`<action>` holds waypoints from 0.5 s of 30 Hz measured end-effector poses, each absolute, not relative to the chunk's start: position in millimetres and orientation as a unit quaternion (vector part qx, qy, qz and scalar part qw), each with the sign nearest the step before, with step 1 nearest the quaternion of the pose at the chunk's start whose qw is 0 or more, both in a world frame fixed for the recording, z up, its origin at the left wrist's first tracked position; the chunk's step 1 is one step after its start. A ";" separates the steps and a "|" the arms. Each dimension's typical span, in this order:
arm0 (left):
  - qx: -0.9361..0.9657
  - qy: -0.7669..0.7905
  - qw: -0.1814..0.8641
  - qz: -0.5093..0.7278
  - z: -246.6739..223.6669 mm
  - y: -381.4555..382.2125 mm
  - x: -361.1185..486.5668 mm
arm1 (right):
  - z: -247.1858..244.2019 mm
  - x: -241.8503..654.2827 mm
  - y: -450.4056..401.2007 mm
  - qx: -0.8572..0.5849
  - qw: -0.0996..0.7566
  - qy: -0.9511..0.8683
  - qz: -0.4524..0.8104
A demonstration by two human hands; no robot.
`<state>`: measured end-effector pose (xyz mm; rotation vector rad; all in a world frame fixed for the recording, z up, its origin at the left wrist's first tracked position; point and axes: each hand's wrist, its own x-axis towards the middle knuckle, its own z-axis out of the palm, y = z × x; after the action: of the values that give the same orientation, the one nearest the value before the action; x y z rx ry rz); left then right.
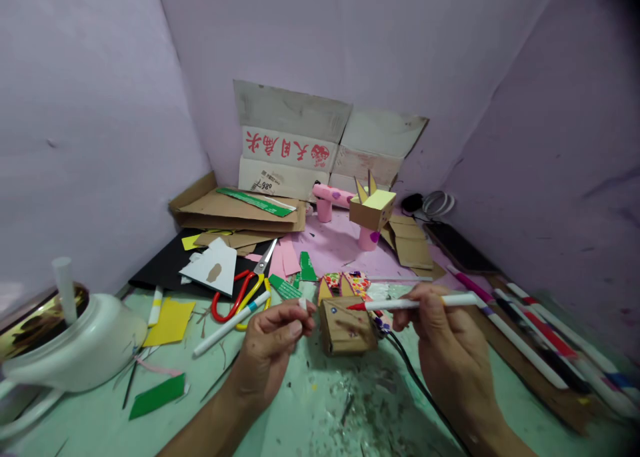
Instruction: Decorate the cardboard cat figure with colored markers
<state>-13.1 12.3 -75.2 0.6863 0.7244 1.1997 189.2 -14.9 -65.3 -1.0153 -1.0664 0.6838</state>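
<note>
A white marker (400,304) with a red tip is pinched in my right hand (445,337), its tip pointing left over the upper part of a small brown cardboard box (350,340). Two pointed ears and a drawn eye show on the box, and a colourful patterned piece (356,282) lies behind it. Left of the box, my left hand (277,337) is closed, with a small white piece (303,303), perhaps a cap, between its fingertips. The hand does not clearly touch the box.
Red-and-yellow scissors (243,297) and a white marker (231,324) lie left of centre. A white teapot (100,340) stands far left. Several markers (530,344) and a phone (463,247) lie right. Behind stands a pink figure with a box head (367,216); a black cable (420,384) crosses the front.
</note>
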 end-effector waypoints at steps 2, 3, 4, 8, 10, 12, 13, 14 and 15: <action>0.360 0.326 0.686 0.542 -76.8 10.1 -12.0 | -67.2 189.8 -16.9 -0.463 0.673 -0.511 0.270; 0.384 0.324 0.674 0.542 -77.7 9.1 -11.8 | -68.0 190.0 -17.7 -0.466 0.660 -0.534 0.248; 0.404 0.323 0.662 0.542 -78.7 8.1 -11.9 | -68.7 190.0 -18.4 -0.468 0.646 -0.559 0.226; 0.488 0.298 0.616 0.541 -83.0 5.3 -14.6 | -71.7 189.8 -20.1 -0.469 0.604 -0.620 0.175; 0.540 0.285 0.588 0.531 -84.2 4.3 -16.6 | -73.3 190.0 -20.4 -0.471 0.594 -0.630 0.171; 0.586 0.282 0.555 0.518 -84.5 3.5 -17.9 | -74.4 190.4 -20.4 -0.470 0.590 -0.634 0.173; 0.602 0.281 0.539 0.517 -84.5 3.2 -18.2 | -74.9 190.6 -20.3 -0.468 0.590 -0.634 0.175; 0.616 0.281 0.524 0.517 -84.5 2.9 -18.2 | -75.2 190.7 -20.2 -0.466 0.591 -0.635 0.178; 0.625 0.281 0.512 0.517 -84.6 2.8 -18.0 | -75.6 190.7 -20.0 -0.463 0.591 -0.635 0.181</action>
<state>-18.0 2.8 -84.6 1.5039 0.6754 1.2448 190.7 -20.0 -75.6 -1.0779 -1.4785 0.4203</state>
